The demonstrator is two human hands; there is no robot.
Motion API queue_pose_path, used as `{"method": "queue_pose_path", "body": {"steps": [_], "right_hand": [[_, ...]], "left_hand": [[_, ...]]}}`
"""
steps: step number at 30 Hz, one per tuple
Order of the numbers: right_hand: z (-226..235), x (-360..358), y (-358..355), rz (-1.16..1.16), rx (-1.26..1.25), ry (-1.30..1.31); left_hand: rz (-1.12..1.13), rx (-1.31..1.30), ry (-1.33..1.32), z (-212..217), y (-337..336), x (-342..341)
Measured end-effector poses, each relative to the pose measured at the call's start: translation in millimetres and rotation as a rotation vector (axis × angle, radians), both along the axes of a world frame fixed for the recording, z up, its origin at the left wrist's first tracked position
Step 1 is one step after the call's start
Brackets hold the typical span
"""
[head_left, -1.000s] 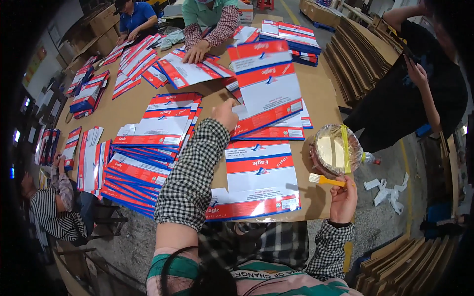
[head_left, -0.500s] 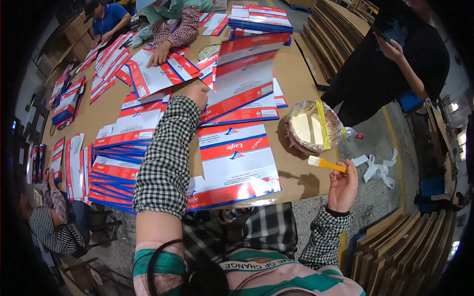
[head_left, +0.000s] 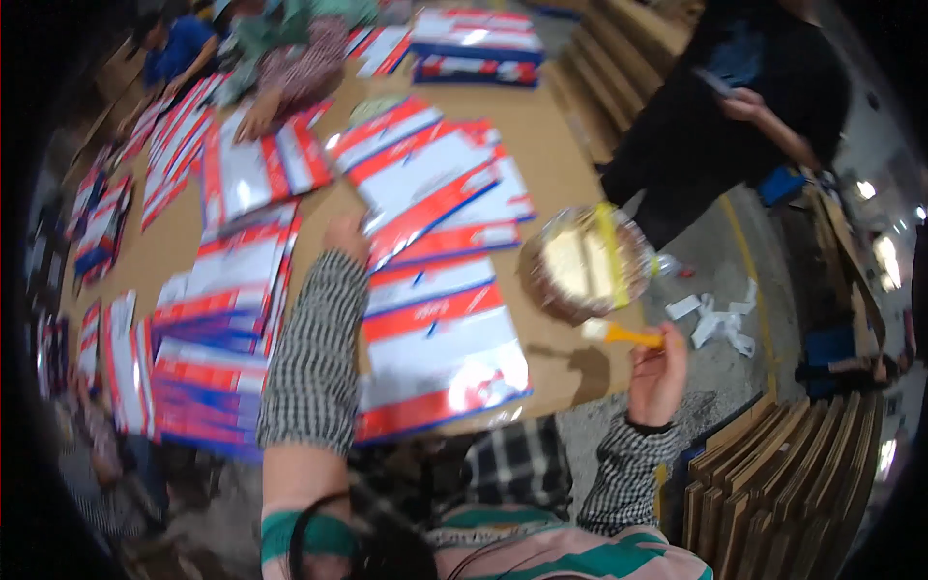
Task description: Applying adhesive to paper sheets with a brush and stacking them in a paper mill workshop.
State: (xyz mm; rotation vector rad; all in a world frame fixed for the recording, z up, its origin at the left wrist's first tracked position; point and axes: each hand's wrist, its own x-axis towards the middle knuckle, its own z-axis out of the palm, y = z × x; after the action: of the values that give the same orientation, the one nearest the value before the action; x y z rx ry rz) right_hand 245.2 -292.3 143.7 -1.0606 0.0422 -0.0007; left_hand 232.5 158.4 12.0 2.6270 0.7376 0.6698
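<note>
My right hand [head_left: 657, 379] is closed on the orange handle of a flat paintbrush [head_left: 626, 334], its pale bristles pointing left. Just beyond the bristles stands a round, plastic-lined tub [head_left: 640, 253] of cream-coloured paste, with a yellow strip across its top. My left arm reaches forward over the table; my left hand [head_left: 346, 238] is smeared by motion and its fingers cannot be made out. It is at the left edge of a tilted red, white and blue printed card sheet [head_left: 416, 184]. Another printed sheet [head_left: 440, 338] lies flat nearer me.
Fanned printed sheets [head_left: 217, 377] cover the left of the brown table [head_left: 570, 126]. A bundled stack [head_left: 474, 43] sits at the far edge. Across the table a co-worker's hand [head_left: 259, 114] rests on sheets. A person in black [head_left: 715, 126] stands at right, near cardboard stacks [head_left: 783, 483].
The raised printed sheet has come down over those beneath it. My left hand has drawn back slightly toward me. The whole view has shifted; the brush stays in my right hand.
</note>
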Motion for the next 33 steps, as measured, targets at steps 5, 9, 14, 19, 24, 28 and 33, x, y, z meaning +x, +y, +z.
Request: {"method": "queue_pose_path", "body": {"steps": [5, 9, 14, 19, 24, 28, 33], "right_hand": [[-25, 2, 22, 0.03, 0.046, 0.113], [-12, -2, 16, 0.082, 0.099, 0.058], [-7, -7, 22, 0.094, 0.082, 0.038], [-5, -6, 27, 0.116, 0.076, 0.047], [-2, -8, 31, 0.146, 0.084, 0.016], [-12, 1, 65, 0.28, -0.026, 0.049], [-40, 12, 157, 0.752, -0.32, 0.058]], "left_hand": [[-0.051, -0.116, 0.072, -12, 5, -40], [-0.034, 0.041, -0.031, -27, 11, -27], [0.001, 0.066, -0.125, -11, 7, -29], [0.007, 0.044, -0.133, -4, 11, -36], [0.006, 0.084, -0.154, 7, 7, -39], [-0.005, 0.067, -0.136, 13, 2, -55], [-0.055, 0.018, -0.156, 15, -13, -59]]}}
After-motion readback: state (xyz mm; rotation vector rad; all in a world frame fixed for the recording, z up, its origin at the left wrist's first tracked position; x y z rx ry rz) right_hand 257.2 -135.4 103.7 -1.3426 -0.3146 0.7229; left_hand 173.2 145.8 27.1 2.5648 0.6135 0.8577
